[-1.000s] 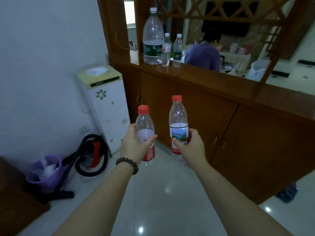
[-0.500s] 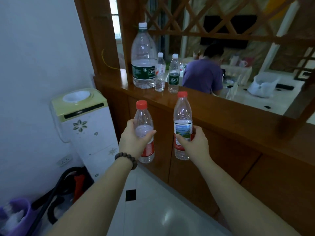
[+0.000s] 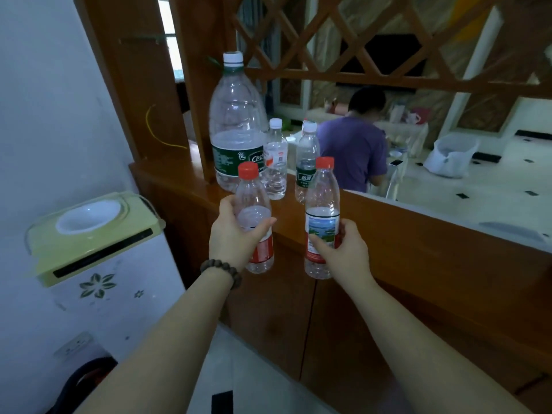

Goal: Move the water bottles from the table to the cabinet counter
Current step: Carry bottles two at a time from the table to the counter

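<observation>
A: status? biggest stuff first.

B: cabinet [image 3: 373, 294] fills the right half, wood doors below, counter [image 3: 418, 231] on top w/ a lattice screen [image 3: 358, 40] above it. Water dispenser [image 3: 98, 258] on the floor by the cabinet's left end, against the wall.

A: what's on the counter?

B: left end, by the post: 6L jug [image 3: 236, 124], upright, white cap. Just right of it 2 small white-cap bottles, one w/ red-white label [image 3: 276, 162], one w/ green label [image 3: 307, 162], both upright. Rest of the counter edge to the right is bare wood.

A: person in bg?

B: yes, purple shirt [image 3: 352, 147], behind the counter, back to cam.

A: hands?

B: both full. Left hand [image 3: 236, 237] wrapped round the left bottle [image 3: 255, 222] at mid-body, thumb across the front, bead bracelet [image 3: 222, 271] on the wrist. Right hand [image 3: 340, 249] grips the right bottle [image 3: 322, 219] low on its label, fingers round the right side, thumb on the front.

A: bottle state?

B: both red-cap, upright, part full, caps on. Held in air in front of the counter's front edge, near its left end, bases below counter level. Not touching the counter or each other. In frame their caps overlap the 3 bottles standing behind.
</observation>
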Demonstrator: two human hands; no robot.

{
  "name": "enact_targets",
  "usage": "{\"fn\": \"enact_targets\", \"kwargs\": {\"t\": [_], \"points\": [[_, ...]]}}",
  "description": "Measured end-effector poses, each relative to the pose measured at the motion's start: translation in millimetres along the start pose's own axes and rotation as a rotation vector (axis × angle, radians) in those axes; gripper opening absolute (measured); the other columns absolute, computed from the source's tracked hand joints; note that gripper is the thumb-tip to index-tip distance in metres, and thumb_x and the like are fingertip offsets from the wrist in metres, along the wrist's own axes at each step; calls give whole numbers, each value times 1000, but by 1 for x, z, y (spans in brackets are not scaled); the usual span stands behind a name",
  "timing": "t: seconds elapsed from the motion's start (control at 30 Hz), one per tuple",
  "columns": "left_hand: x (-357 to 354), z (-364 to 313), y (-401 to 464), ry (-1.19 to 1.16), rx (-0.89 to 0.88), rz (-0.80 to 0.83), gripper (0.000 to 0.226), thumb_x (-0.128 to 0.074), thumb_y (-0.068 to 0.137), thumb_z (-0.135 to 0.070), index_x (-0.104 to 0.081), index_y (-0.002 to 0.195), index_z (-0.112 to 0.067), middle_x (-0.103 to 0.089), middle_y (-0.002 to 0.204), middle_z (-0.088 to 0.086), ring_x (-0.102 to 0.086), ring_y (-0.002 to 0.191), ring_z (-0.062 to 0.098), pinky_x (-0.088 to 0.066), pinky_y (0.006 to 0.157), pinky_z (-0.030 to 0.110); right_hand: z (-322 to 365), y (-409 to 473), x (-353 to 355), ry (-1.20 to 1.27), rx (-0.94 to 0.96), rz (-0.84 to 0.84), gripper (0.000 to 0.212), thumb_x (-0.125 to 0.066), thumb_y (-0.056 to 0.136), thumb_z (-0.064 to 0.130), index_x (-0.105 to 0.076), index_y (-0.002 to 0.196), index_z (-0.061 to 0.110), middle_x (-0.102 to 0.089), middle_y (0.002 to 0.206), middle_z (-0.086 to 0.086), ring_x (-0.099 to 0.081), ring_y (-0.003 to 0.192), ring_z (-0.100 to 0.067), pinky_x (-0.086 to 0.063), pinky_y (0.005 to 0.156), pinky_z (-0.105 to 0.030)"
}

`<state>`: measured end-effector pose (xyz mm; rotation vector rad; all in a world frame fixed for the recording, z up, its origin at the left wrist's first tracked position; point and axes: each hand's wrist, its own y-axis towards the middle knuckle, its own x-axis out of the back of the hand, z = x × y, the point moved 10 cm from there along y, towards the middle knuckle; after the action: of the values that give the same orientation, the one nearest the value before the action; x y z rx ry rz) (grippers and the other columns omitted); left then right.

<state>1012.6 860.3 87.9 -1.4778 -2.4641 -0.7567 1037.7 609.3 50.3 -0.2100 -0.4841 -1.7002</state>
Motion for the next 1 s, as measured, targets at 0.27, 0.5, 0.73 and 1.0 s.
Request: {"fn": "enact_targets", "kwargs": {"t": [0.27, 0.5, 0.73, 1.0], "points": [[-35, 19, 112, -8, -71, 112, 68, -80, 71, -40, -44, 123, -18, -52, 114, -6, -50, 107, 10, -43, 83, 20, 24, 73, -46, -60, -3, -103, 59, -74, 79, 32, -46, 130, 21, -56, 114, 11, -50, 103, -1, -38, 78, -11], [-62, 33, 164, -38, -121, 153, 73, -82, 66, -45, -48, 125, -18, -55, 118, -3, -51, 106, 9, -47, 87, 25, 18, 102, -67, -91, -40, -170, 65, -75, 78, 32, -43, 134, 22, -59, 129, 4, -54, 113, -6, -42, 87, -18], [-69, 37, 174, -38, -156, 179, 80, -79, 69, -46, -44, 133, -15, -52, 129, -2, -48, 117, 10, -40, 94, 23, 12, 115, -81, -85, -56, -140, 68, -78, 75, 29, -41, 133, 24, -57, 129, 5, -52, 111, -4, -42, 87, -16], [-67, 31, 175, -30, -190, 163, 74, -78, 74, -35, -43, 136, -13, -51, 133, 1, -47, 121, 13, -35, 93, 18, 13, 120, -89, -95, -44, -138, 69, -78, 76, 27, -40, 133, 23, -57, 130, 4, -49, 107, 1, -42, 85, -13]]}}
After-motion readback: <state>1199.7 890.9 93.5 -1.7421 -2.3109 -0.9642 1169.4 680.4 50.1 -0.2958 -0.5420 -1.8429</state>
